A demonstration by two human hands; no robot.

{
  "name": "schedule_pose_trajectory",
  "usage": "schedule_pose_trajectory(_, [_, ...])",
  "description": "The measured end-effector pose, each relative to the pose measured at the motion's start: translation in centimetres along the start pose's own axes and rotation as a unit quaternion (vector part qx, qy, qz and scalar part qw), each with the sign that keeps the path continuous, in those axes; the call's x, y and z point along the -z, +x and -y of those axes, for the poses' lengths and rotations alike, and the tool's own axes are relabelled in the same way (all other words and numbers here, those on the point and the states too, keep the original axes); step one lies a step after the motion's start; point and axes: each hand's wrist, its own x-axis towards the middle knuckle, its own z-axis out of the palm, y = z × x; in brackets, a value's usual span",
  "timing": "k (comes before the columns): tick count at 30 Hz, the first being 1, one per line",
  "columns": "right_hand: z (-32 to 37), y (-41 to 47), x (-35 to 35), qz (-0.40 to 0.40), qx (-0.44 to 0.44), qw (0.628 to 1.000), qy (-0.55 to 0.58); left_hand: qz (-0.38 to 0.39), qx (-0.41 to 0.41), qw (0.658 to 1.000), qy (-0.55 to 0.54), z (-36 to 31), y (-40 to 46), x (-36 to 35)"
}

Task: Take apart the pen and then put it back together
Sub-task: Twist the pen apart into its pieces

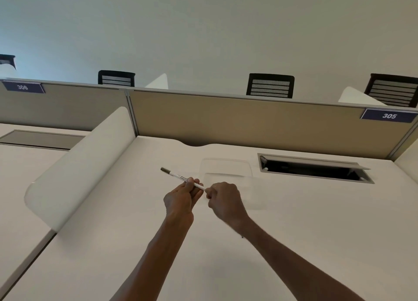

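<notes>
One pen point(181, 178): white barrel, grey cap at the far-left end, held tilted above the middle of the white desk point(294, 244), not touching it. Left hand point(181, 199) curled round the barrel near its near end, fingertips pinching it. Right hand point(222, 199) closed just beside, knuckles up, thumb and forefinger pinching at the pen's right tip; whether a separate part sits inside that pinch cannot be told. Two hands nearly touching across a narrow gap.

Wide bare desk surface below and on both sides of the forearms. Just behind the hands, one clear flat sheet-like rectangle point(226, 169) lying on the desk, hard to make out. To the right of that, one cable hatch point(314, 168) with its flap raised, well apart from the right hand. To the left, one white rounded side divider point(79, 165) standing along the desk's left edge, near the pen's capped end but apart from it. Along the far edge, tan partition panels point(248, 124) with a curved notch in the desktop below them. Two number plates on the partition: 306 point(22, 87) at left, 305 point(389, 115) at right. Beyond the partition, four dark mesh chair backs point(270, 86), one cut by the left frame edge.
</notes>
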Motion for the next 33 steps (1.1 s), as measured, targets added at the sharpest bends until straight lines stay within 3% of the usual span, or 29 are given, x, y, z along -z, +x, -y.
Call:
schedule_pose_trajectory(1, [-0.5,-0.3,-0.8,-0.047,0.094,0.987,-0.119,-0.013,0.015,1.0,-0.015,0.0,0.0,-0.1])
schedule_pose_trajectory(3, [-1.4,-0.9,-1.3,-0.076,0.197,0.948,-0.239,-0.024,0.036,0.999,-0.033,0.0,0.2,-0.2])
schedule_pose_trajectory(5, [-1.8,-1.1,-1.4,-0.094,0.222,0.932,-0.271,-0.013,0.044,0.998,-0.035,0.1,0.1,0.1])
schedule_pose_trajectory(6, [-1.7,-1.2,-1.3,-0.085,0.206,0.942,-0.249,-0.004,0.044,0.999,-0.031,0.2,0.1,0.3])
schedule_pose_trajectory(8, [-0.8,-0.7,-0.6,-0.025,0.106,0.984,-0.142,0.011,0.038,0.999,-0.016,0.3,0.2,0.5])
schedule_pose_trajectory(10, [0.3,0.3,0.7,0.084,-0.021,0.996,0.033,0.027,0.024,0.999,0.003,0.0,0.4,0.8])
schedule_pose_trajectory(12, [1.1,1.1,2.0,0.178,-0.124,0.953,0.21,0.04,0.007,0.999,0.026,-0.4,0.7,1.0])
schedule_pose_trajectory(14, [0.9,1.5,2.7,0.232,-0.173,0.907,0.307,0.047,-0.002,0.998,0.045,-0.5,0.8,1.2])
schedule_pose_trajectory(16, [0.4,1.3,2.5,0.253,-0.203,0.867,0.378,0.057,-0.005,0.997,0.054,-0.5,0.7,1.2])
schedule_pose_trajectory(18, [0.5,1.1,2.1,0.232,-0.214,0.852,0.418,0.057,-0.015,0.997,0.055,-0.5,0.5,1.3])
schedule_pose_trajectory(19, [0.6,1.0,1.9,0.209,-0.202,0.862,0.415,0.05,-0.019,0.997,0.055,-0.5,0.3,1.3])
schedule_pose_trajectory(21, [0.7,0.8,1.3,0.147,-0.134,0.92,0.338,0.028,-0.022,0.998,0.055,-0.5,0.2,1.2])
schedule_pose_trajectory(23, [0.4,0.5,0.5,0.048,0.03,0.992,0.117,0.007,-0.012,0.999,0.046,-0.3,0.1,1.1])
schedule_pose_trajectory(25, [-0.3,0.1,-0.5,-0.022,0.19,0.974,-0.123,-0.012,0.008,0.999,0.029,-0.2,0.0,0.9])
schedule_pose_trajectory(27, [-0.9,-0.1,-1.3,-0.041,0.235,0.944,-0.228,-0.024,0.022,0.999,0.019,-0.2,-0.1,0.8])
schedule_pose_trajectory(29, [-0.7,-0.2,-1.3,-0.041,0.217,0.96,-0.173,-0.02,0.025,0.999,0.024,-0.1,-0.1,0.9])
schedule_pose_trajectory(33, [0.8,0.6,-0.2,0.058,0.043,0.996,0.053,0.011,0.021,0.999,0.046,0.1,-0.1,1.2])
